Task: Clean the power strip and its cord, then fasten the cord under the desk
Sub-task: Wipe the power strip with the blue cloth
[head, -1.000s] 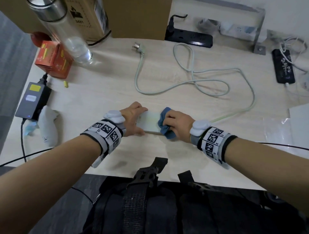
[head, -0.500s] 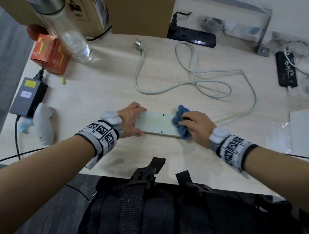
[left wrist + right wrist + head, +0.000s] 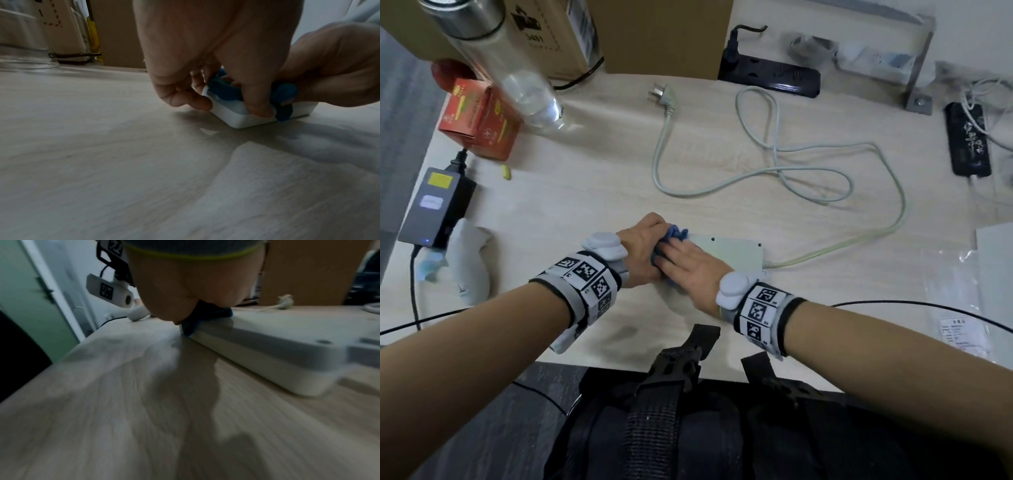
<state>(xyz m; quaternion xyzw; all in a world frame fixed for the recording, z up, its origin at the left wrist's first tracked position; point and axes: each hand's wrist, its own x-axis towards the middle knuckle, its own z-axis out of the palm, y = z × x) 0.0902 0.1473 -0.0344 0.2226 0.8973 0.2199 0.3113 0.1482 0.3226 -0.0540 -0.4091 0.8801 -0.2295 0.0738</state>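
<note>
A white power strip (image 3: 732, 253) lies face down near the desk's front edge. My left hand (image 3: 642, 253) grips its left end, thumb and fingers (image 3: 189, 97) curled round the strip (image 3: 230, 115). My right hand (image 3: 688, 270) holds a bunched blue cloth (image 3: 676, 234) and presses it on the strip's left part, right against the left hand. In the right wrist view the cloth (image 3: 205, 316) sits under my palm on the strip (image 3: 267, 345). The pale cord (image 3: 825, 171) runs from the strip's right end in loose loops to its plug (image 3: 662, 94).
At the back stand a cardboard box (image 3: 654, 34), a clear bottle (image 3: 517, 78) and a black power strip (image 3: 770, 77). A red box (image 3: 479, 120), a power adapter (image 3: 436, 205) and a white object (image 3: 469, 267) lie left. Another black strip (image 3: 969, 140) and a plastic bag (image 3: 962, 291) lie right.
My right hand slid the blue cloth right along the strip, then back left until it met the left hand. The left hand kept its grip on the strip's end.
</note>
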